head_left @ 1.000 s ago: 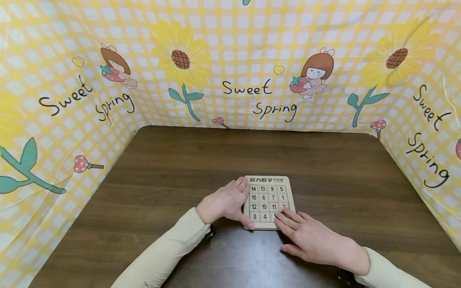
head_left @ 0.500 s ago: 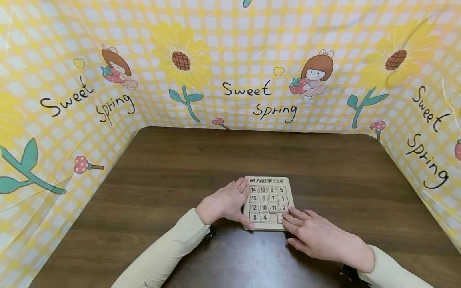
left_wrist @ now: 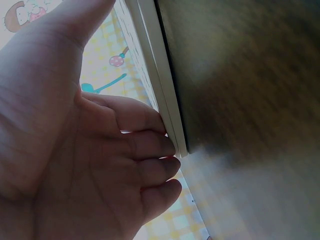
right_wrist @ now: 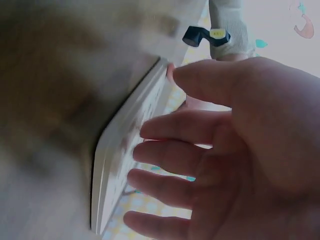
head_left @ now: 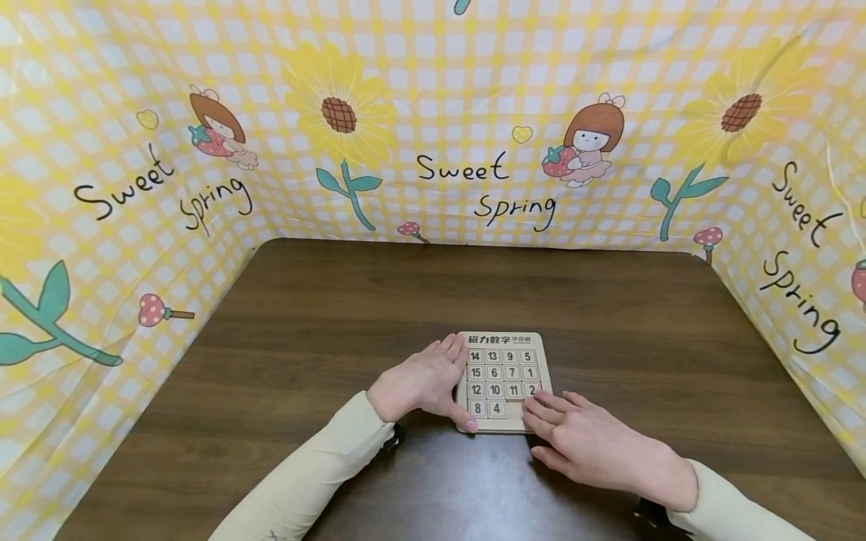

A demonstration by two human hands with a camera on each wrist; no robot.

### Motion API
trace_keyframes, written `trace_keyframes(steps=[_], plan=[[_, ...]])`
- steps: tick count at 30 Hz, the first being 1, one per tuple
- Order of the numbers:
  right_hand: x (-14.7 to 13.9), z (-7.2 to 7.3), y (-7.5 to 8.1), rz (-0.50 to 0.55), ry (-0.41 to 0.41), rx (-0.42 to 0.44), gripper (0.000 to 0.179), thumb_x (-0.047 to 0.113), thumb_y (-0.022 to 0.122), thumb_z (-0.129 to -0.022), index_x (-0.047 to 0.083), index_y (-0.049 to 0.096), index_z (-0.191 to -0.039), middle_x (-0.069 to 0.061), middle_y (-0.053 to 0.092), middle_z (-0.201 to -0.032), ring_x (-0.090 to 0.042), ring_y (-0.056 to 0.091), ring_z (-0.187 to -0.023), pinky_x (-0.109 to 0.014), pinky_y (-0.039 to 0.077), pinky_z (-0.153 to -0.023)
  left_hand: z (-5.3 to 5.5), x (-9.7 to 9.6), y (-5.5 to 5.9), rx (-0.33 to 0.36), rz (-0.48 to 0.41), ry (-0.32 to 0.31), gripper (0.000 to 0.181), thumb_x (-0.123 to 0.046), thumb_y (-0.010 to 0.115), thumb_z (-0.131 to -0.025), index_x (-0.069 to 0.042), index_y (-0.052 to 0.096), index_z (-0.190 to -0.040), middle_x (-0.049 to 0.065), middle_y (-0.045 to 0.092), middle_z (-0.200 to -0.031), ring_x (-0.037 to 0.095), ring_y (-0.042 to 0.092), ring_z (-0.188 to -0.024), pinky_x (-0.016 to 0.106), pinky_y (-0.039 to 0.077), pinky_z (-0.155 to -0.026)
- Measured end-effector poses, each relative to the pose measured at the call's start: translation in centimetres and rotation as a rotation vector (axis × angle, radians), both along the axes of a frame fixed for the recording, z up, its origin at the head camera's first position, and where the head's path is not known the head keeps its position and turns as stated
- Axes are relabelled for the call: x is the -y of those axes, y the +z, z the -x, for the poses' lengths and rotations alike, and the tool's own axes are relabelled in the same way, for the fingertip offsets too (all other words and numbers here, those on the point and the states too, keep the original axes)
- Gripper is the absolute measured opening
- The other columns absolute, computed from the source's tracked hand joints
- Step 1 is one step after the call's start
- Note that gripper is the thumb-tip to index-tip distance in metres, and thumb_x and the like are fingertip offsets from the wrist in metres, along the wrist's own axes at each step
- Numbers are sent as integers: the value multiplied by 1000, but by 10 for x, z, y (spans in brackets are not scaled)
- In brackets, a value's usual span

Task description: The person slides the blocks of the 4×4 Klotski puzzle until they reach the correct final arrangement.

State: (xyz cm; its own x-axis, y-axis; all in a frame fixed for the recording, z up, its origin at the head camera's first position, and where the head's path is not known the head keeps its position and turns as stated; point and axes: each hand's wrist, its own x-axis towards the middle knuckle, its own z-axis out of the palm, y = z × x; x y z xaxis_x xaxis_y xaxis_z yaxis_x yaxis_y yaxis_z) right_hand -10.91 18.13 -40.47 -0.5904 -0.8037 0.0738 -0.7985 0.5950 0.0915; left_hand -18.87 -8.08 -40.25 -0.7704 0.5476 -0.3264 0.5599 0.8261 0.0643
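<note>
A sliding number puzzle (head_left: 502, 339), a pale square board with numbered tiles, lies on the table in the head view. Along its left edge rests my left hand (head_left: 433, 379), fingers extended against the side and thumb at the near left corner. In the left wrist view those fingertips (left_wrist: 167, 145) touch the board's edge. My right hand (head_left: 585, 439) lies over the near right corner, fingers nearly straight, their tips on the bottom-right tile, which they hide. Left of them the bottom row has a gap (head_left: 515, 415), beside the 4 tile (head_left: 497, 409).
The board sits near the middle of a dark wood table (head_left: 338, 300). A yellow checked cloth (head_left: 433, 98) with printed flowers and lettering stands around the back and both sides.
My right hand drew right with the bottom-right number tile, opening a gap in the bottom row, then shifted slightly back left over that tile. My left hand stays put.
</note>
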Motion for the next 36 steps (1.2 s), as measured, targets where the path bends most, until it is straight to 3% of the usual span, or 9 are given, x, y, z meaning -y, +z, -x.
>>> trace_keyframes(steps=[21,36], plan=[[26,7,-11,-31,66,17,56,42,59,-96,7,54,-140,-10,55,-145,-28,48,-137,-49,47,-104,0,0,-1,3,16,8,126,-79,66,-70,-1,17,-156,16,10,-165,26,11,-154,38,17,-126],[14,9,5,-63,21,80,48,39,59,-96,9,60,-133,-11,60,-138,-31,53,-132,-51,51,-98,0,-1,-2,-24,0,-9,125,-78,67,-69,0,21,-155,19,14,-164,29,15,-153,39,19,-125]])
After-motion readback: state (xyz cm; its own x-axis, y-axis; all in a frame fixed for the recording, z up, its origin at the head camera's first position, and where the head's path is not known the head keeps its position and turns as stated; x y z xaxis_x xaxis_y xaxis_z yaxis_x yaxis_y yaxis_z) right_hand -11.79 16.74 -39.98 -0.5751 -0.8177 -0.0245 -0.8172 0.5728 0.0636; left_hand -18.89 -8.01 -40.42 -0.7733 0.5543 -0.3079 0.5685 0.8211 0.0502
